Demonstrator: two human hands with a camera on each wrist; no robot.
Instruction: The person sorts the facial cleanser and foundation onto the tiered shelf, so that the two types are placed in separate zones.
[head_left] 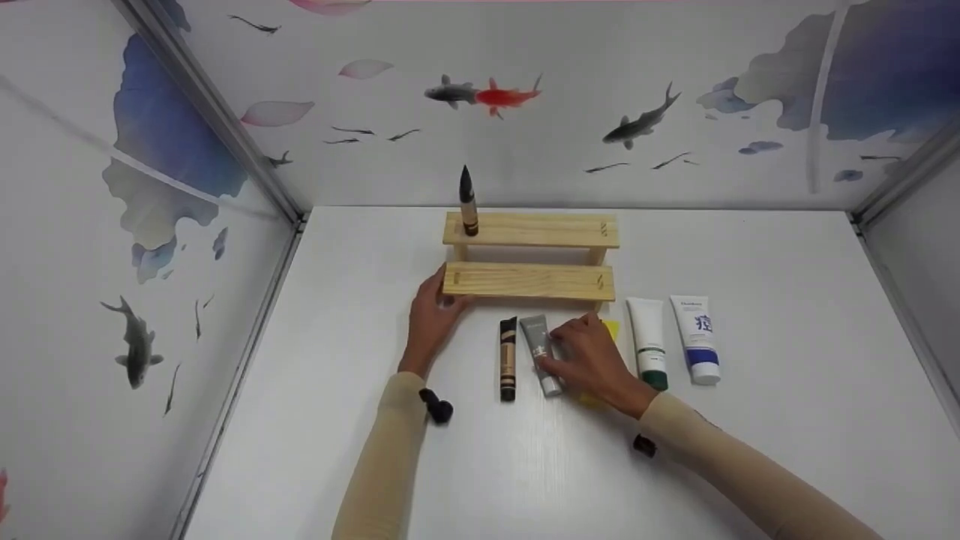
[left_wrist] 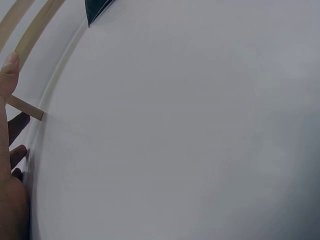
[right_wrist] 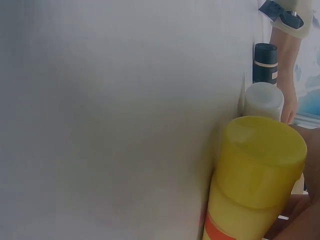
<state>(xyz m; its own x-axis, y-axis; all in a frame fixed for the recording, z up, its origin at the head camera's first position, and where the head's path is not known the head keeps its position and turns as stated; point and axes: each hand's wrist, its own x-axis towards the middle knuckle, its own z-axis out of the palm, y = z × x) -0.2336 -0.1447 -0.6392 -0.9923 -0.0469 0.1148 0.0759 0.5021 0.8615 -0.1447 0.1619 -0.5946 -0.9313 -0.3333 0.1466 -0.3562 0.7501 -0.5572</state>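
My left hand [head_left: 435, 319] holds the left end of a two-tier wooden rack [head_left: 529, 281]. In the left wrist view its thumb [left_wrist: 10, 72] presses the board's edge, with the other fingers lower, beside a leg. My right hand [head_left: 592, 360] is bent over a grey tube [head_left: 538, 337] with a silver cap, thumb and fingertips at its right side; whether they pinch it is unclear. Under that hand lies a yellow tube [head_left: 611, 328], mostly hidden; its yellow cap [right_wrist: 265, 160] looms close in the right wrist view. A black-and-tan tube [head_left: 508, 360] lies left of the grey one.
A black-and-tan tube with a pointed end [head_left: 468, 202] stands upright on the rear tier's left. Right of my right hand lie a white tube with a green cap [head_left: 649, 330] and a white-and-blue tube [head_left: 696, 337]. Printed panels [head_left: 555, 150] enclose the white table [head_left: 787, 315].
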